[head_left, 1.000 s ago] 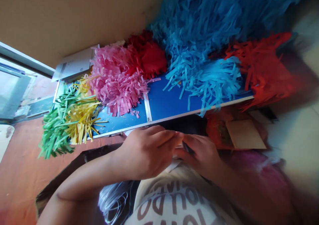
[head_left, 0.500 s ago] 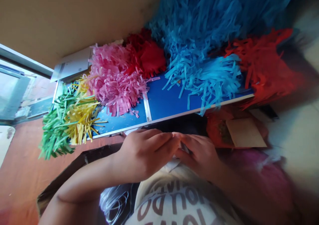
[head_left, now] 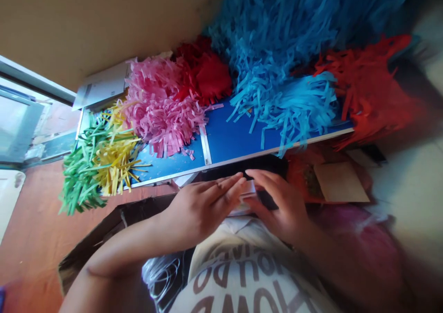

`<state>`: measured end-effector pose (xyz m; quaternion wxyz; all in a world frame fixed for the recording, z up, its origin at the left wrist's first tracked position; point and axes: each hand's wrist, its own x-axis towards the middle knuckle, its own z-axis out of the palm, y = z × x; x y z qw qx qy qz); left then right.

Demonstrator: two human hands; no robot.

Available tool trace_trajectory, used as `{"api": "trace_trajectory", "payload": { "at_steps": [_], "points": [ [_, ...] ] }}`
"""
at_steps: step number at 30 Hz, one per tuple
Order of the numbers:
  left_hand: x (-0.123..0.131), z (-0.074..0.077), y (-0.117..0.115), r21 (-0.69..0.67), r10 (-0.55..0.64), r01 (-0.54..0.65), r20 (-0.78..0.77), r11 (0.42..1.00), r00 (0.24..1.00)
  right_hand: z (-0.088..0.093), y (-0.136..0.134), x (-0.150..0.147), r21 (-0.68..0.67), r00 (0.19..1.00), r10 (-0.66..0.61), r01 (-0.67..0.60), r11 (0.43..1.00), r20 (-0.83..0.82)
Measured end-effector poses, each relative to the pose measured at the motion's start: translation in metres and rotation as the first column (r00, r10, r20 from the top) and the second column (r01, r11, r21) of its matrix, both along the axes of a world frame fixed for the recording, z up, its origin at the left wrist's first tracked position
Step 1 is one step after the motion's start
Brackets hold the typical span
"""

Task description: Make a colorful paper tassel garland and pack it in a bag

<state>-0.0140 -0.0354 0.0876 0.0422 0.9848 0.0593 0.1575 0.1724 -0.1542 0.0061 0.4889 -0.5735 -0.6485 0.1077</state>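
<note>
In front of my shirt, my left hand [head_left: 204, 204] reaches in from the left with its fingers pressed together. A small white flat piece [head_left: 248, 189], its exact kind unclear, sticks out at its fingertips, and the palm hides the rest of whatever is there. My right hand [head_left: 284, 202] faces it from the right. Its thumb and forefinger are spread apart, with the thumb close to the white piece; I cannot tell whether they touch. Both hands are below the near edge of the blue table [head_left: 228, 133].
Fringed paper bunches lie along the table: green [head_left: 81, 179], yellow [head_left: 116, 158], pink [head_left: 162, 96], dark red [head_left: 207, 75], light blue [head_left: 297, 100] and red [head_left: 374, 96]. A cardboard box [head_left: 86, 243] and clear plastic cord [head_left: 162, 276] are low left. Brown card [head_left: 341, 182] lies right.
My right hand has drawn away from my left, its thumb and forefinger parting. The white piece between them now shows more. The view has shifted slightly.
</note>
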Motion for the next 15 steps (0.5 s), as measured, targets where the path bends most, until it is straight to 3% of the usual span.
{"api": "trace_trajectory", "payload": {
  "at_steps": [4, 9, 15],
  "points": [
    [-0.024, -0.02, 0.005, -0.097, 0.137, -0.128, 0.1, 0.987, 0.986, 0.0, 0.0, 0.012, 0.006, 0.999, 0.031, -0.031, 0.999, -0.01],
    [-0.032, -0.045, 0.007, -0.253, 0.174, -0.101, 0.283, 0.962, 0.943, 0.003, 0.012, 0.01, 0.04, 0.988, 0.118, -0.114, 0.993, -0.099],
    [-0.027, -0.048, 0.006, -0.281, 0.154, -0.051, 0.358, 0.958, 0.921, -0.001, 0.018, 0.009, 0.039, 0.974, 0.089, -0.083, 0.996, -0.208]
  ]
}}
